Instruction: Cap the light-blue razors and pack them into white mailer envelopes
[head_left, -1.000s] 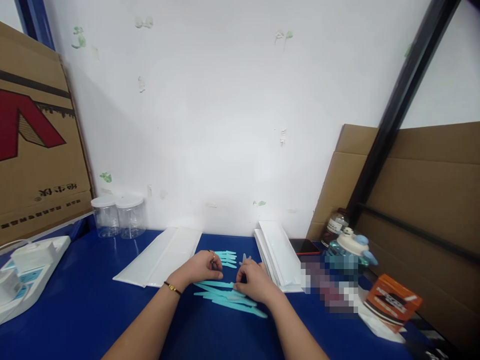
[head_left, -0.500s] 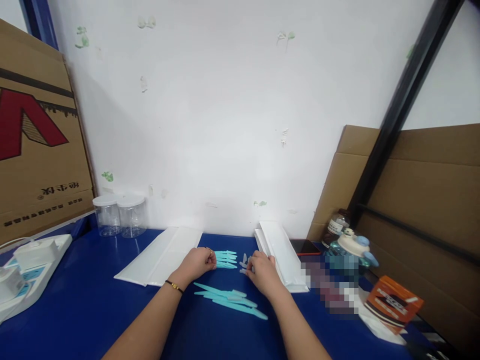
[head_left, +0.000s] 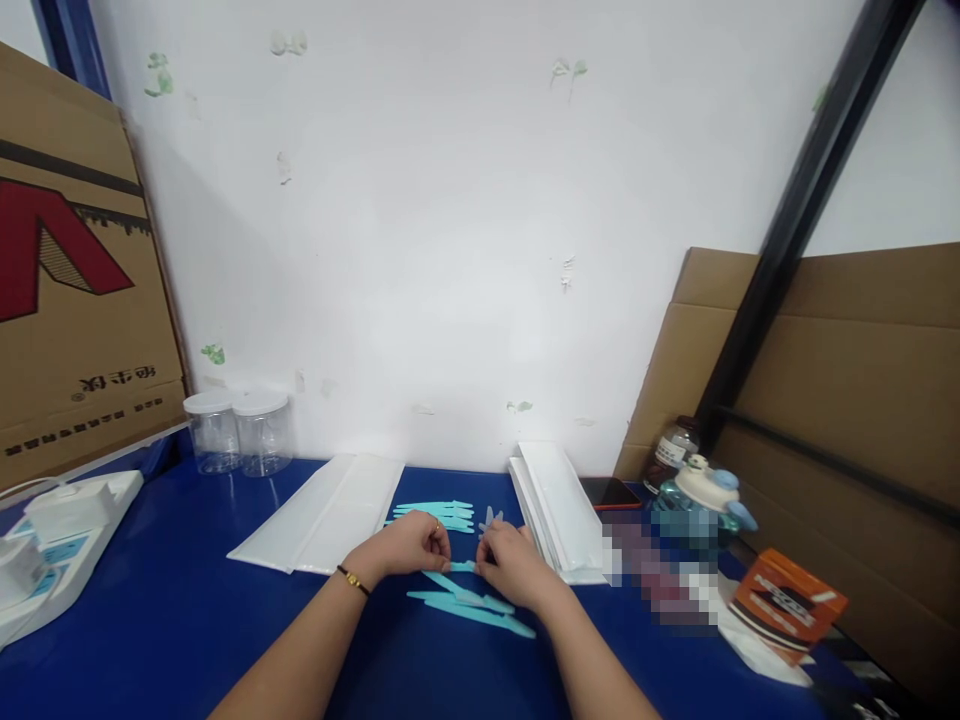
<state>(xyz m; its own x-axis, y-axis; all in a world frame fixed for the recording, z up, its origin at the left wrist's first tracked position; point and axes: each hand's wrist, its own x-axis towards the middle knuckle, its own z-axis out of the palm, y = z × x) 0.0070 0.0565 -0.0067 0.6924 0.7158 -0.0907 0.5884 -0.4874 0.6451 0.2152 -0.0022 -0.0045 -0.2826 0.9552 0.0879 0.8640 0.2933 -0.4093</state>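
Between my two hands lies a turquoise eyebrow razor (head_left: 463,567), raised above the others. My left hand (head_left: 409,545) pinches one end of it, and my right hand (head_left: 514,562) has its fingertips closed at the other end. Whether the right fingers also hold a small clear cap cannot be made out. Just below, several turquoise razors (head_left: 472,608) lie loosely crossed on the blue table. Beyond my left hand, more razors (head_left: 435,512) sit side by side in a row. Small clear caps (head_left: 491,517) lie behind my right fingers, partly hidden.
White flat packets (head_left: 322,510) lie at the left, and a stack of white packets (head_left: 562,510) at the right. Two clear jars (head_left: 262,435) stand by the wall. A power strip (head_left: 97,530), a phone (head_left: 611,493), a teal bottle (head_left: 697,500) and an orange box (head_left: 787,605) edge the table.
My left hand has left the row of razors and come nearer, now gripping a razor taken from the loose pile. My right hand has moved slightly left and closer to meet it.
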